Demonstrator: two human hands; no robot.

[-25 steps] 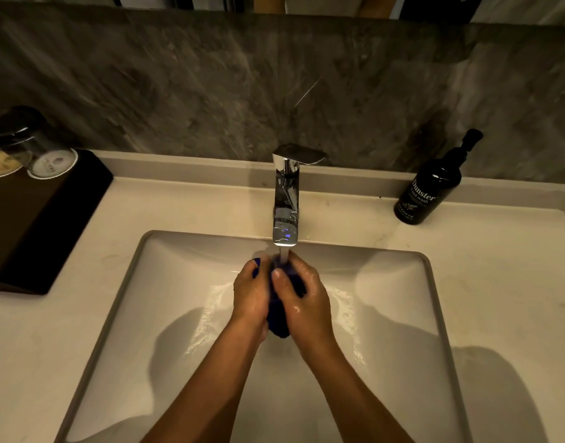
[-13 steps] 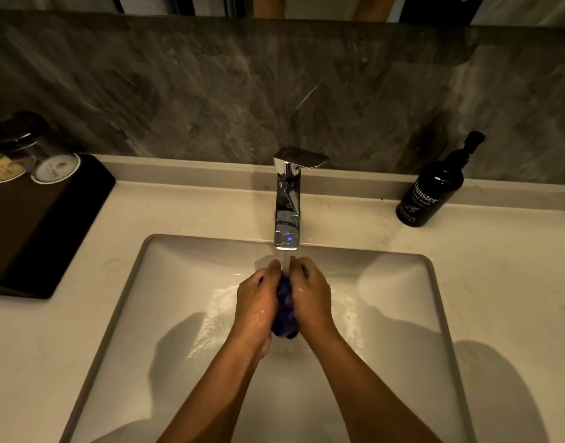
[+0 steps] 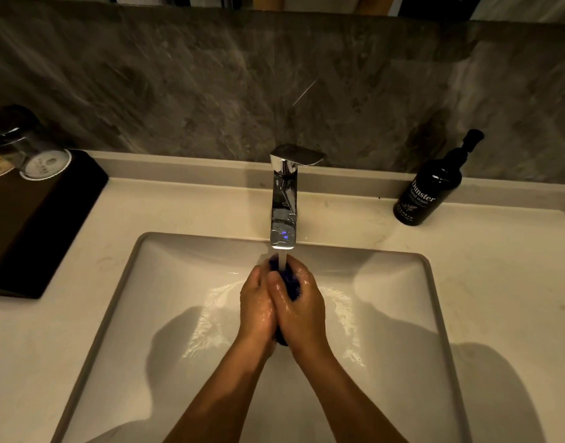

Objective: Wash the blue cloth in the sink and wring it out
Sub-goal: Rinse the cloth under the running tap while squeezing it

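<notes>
Blue cloth (image 3: 290, 284): mostly hidden between left hand (image 3: 257, 306) and right hand (image 3: 298, 310); only small patches show.
Sink (image 3: 121, 302): near rim cut off at bottom edge.
Tray (image 3: 47, 219): cut off at left edge.
Glasses (image 3: 43, 163), upper left: partly cropped, labels unreadable.
Soap bottle (image 3: 430, 190): small print illegible.

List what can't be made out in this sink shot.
- Blue cloth, head view: mostly hidden between the left hand and right hand; its size and shape are unclear.
- Sink drain: covered by the hands and forearms.
- Hand wash bottle: small print too tiny.
- Glasses on the tray: cut off by the left edge.
</notes>
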